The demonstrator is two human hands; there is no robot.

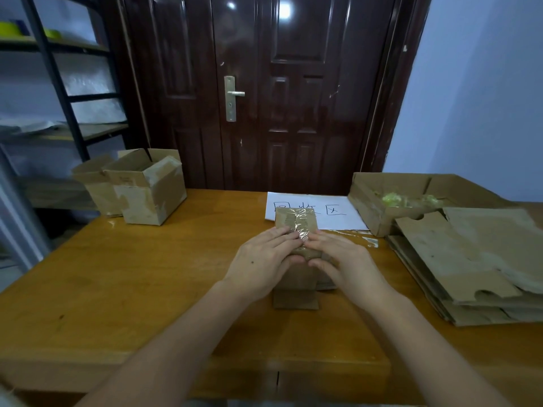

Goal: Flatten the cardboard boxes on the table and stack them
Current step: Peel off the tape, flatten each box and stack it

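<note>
A small brown cardboard box [295, 220] with clear tape along its top seam stands in the middle of the wooden table [147, 274]. My left hand [264, 257] and my right hand [343, 259] both grip its near top edge, fingertips meeting on the tape and thumbs on the near face. Two open cardboard boxes [147, 189] stand at the table's far left corner. A stack of flattened cardboard [470, 259] lies at the right.
A white paper sheet [332, 212] with handwritten characters lies behind the small box. An open shallow carton [382, 195] with green scraps sits at the far right. A dark door [264, 83] stands behind the table, a metal shelf rack [58, 83] to the left.
</note>
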